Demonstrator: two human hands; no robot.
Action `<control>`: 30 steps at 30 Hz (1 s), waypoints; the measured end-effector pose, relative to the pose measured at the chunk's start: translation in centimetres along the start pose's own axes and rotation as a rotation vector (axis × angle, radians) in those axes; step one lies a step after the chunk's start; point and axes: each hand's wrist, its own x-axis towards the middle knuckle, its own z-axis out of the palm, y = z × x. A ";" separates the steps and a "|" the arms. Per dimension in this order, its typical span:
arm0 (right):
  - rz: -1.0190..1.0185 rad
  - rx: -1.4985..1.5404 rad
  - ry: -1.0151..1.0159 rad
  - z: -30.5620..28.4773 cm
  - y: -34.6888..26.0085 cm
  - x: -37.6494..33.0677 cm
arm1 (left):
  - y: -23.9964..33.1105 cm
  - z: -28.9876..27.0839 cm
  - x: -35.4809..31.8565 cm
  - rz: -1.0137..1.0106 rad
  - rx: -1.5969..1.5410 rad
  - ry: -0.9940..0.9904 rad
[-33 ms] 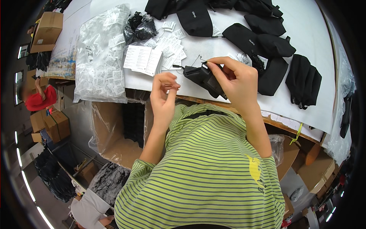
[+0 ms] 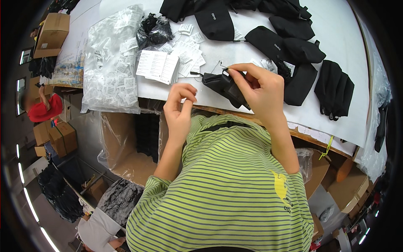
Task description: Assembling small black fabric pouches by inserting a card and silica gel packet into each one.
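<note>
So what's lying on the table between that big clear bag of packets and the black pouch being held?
In the head view: a white printed sheet and loose white tags.

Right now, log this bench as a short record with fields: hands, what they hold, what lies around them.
right hand: pinches the top of a black pouch, lifted just over the table edge
left hand: raised beside the pouch, fingers curled, not touching it; whether it holds something small cannot be told
table: white, with more black pouches along the far side
paper tags: stacked left of the pouch
clear bag: full of small packets, at the table's left end
under table: open carton lined with plastic
</note>
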 end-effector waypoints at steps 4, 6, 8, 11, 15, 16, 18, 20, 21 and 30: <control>-0.067 0.020 0.027 0.0 0.4 -0.1 | 0.4 -1.1 1.1 0.176 0.210 -0.235; -0.066 0.038 0.020 -0.1 0.3 -0.4 | 0.8 -0.4 1.3 0.146 0.145 -0.217; -0.065 0.054 0.011 0.1 0.4 -0.8 | 1.9 1.2 1.2 0.116 0.076 -0.199; -0.111 0.135 0.001 0.5 0.3 -1.4 | 3.8 2.8 1.0 0.165 0.196 -0.177; -0.088 0.123 -0.024 0.2 0.0 -1.7 | 3.2 2.4 1.2 0.124 0.290 -0.167; -0.017 0.208 -0.018 0.2 0.1 -1.8 | 3.1 2.2 1.2 0.109 0.254 -0.157; 0.054 0.293 -0.010 0.0 0.3 -1.9 | 3.1 2.2 1.3 0.094 0.218 -0.149; 0.106 0.280 0.006 -0.4 0.7 -2.1 | 3.4 2.2 1.4 -0.138 -0.195 -0.170; 0.106 0.280 0.006 -0.7 0.6 -2.1 | 3.3 2.2 1.4 -0.137 -0.195 -0.170; 0.372 0.400 0.208 -5.9 1.7 -5.6 | 4.9 2.5 2.0 -0.168 -0.156 -0.591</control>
